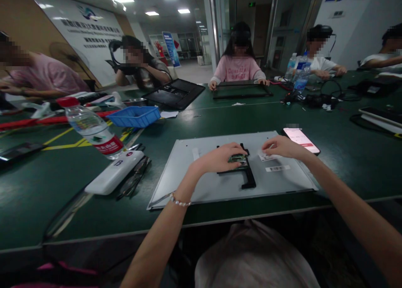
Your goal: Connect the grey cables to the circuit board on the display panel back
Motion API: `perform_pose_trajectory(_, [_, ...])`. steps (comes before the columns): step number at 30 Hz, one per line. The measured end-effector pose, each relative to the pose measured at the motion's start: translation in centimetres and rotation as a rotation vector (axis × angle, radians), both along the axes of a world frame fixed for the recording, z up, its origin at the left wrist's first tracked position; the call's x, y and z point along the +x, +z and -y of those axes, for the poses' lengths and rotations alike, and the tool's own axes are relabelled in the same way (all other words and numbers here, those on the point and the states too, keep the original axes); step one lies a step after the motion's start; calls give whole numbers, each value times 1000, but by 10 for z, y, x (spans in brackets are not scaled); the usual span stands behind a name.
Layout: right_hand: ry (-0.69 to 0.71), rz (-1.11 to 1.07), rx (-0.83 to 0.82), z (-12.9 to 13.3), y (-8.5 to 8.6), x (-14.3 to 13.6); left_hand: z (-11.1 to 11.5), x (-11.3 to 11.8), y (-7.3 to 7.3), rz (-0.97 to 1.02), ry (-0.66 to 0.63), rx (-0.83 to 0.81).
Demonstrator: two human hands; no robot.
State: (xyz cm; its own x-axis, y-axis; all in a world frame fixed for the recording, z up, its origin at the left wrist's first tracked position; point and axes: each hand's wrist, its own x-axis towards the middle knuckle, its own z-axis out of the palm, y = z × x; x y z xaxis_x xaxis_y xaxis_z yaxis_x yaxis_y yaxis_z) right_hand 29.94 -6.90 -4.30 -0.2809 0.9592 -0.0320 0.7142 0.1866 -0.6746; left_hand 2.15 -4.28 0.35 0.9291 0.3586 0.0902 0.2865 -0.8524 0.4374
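Note:
A flat silver-grey panel (204,187), apparently the back of a display, lies on the table before me. My left hand (221,157) rests over its middle, fingers curled around a small green circuit board (238,159). Under and beside that board is a black plastic bracket (249,179) with an arm reaching toward me. Farther right, my right hand (279,146) is closed in a pinch just above a white printed label (266,156). Whether the fingertips grip the label or something smaller is hidden. A barcode sticker (277,168) lies on the panel below that hand.
Right of the panel lies a lit phone (300,140). To the left are a water bottle (94,128), a white power bank (114,172), folded glasses (135,177) and a blue tray (135,116). Across the table, a person (240,68) holds a black frame (243,97).

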Motion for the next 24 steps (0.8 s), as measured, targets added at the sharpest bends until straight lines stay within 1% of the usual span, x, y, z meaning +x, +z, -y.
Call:
perform_pose_trajectory(4, [132, -189, -131, 6, -2, -20, 0, 0, -1, -17, -45, 0])
perform_pose_trajectory(7, [143, -251, -148, 9, -5, -33, 1, 1, -2, -18, -56, 6])
perform_pose_trajectory(10, [127, -262, -124, 9, -9, -38, 2, 4, -5, -28, -45, 19])
perform_pose_trajectory(17, [83, -231, -18, 7, -18, -39, 4, 9, -14, -30, -41, 48])
perform_pose_trajectory(24, [91, -203, 44, 12, -20, -41, 3, 9, -19, -33, -58, 100])
